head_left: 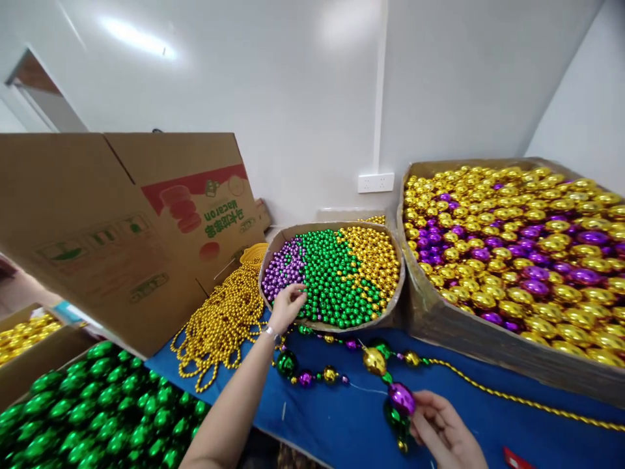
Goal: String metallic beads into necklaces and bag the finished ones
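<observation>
My left hand (287,307) reaches over the near rim of a box (394,306) of small shiny beads, purple, green and gold. Its thumb and fingertips are pinched together above the green beads (329,273); whatever is between them is too small to make out. Lower right, my right hand (444,426) is closed at a large purple bead (401,398), part of a bead necklace. A thin clear thread runs left from there to the strung beads (305,378). Other large beads hang there, including a gold bead (374,359), and a twisted gold bead strand (488,389) trails right.
Gold bead strands (222,319) lie heaped on the blue tabletop (312,423). On the right stands a large box (434,312) of gold and purple beads. Large green beads (88,410) fill the lower left, beneath a tall cardboard carton (117,228). A red item (516,459) lies near the bottom edge.
</observation>
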Demonstrator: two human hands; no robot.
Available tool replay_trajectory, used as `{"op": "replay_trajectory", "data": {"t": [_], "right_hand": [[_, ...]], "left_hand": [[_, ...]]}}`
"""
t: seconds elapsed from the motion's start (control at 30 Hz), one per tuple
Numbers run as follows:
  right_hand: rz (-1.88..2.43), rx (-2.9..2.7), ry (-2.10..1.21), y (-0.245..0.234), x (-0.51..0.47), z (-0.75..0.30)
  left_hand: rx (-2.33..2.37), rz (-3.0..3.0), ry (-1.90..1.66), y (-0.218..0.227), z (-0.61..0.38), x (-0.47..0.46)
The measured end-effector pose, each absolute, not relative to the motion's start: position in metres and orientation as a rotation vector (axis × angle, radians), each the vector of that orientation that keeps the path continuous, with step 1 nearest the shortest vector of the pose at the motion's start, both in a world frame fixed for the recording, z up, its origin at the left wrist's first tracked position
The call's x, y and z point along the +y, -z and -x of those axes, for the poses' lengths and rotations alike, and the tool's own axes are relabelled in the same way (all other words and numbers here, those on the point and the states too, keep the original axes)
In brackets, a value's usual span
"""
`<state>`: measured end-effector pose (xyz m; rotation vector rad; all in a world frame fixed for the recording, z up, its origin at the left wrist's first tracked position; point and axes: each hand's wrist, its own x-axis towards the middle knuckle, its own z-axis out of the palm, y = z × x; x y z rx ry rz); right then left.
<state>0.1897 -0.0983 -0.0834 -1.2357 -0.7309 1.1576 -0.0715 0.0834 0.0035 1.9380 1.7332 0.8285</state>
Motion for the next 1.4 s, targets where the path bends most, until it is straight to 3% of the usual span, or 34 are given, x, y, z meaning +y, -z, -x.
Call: {"op": "replay_trajectory", "data": {"t": [0.17,0.43,1.0,1.23,1.4], "right_hand": [[1.304,-0.852,-1.085,0.069,-0.099,-0.187],[1.334,-0.832,-1.092,0.068,-0.103,-0.191],[1.308,-0.856,-1.067,0.086,-0.104,-0.201],[1.461,-1.070,-0.956,0.102,-0.109,-0.233],[1.465,-1.062,-0.961,0.134,-0.114,-0.249]], "left_hand": [[0.861,-1.067,-1.014,0.001,0.028,0.036],[0.688,-0.788,-0.930,0.003,0.000,0.011],[0.732,-0.933,-0.959,-0.004,-0.013,0.005],[0.819,-1.402,-0.961,-0.007,-0.042,-0.007],[0.804,-1.714,-0.847,0.020,-0.082,-0.024]]}}
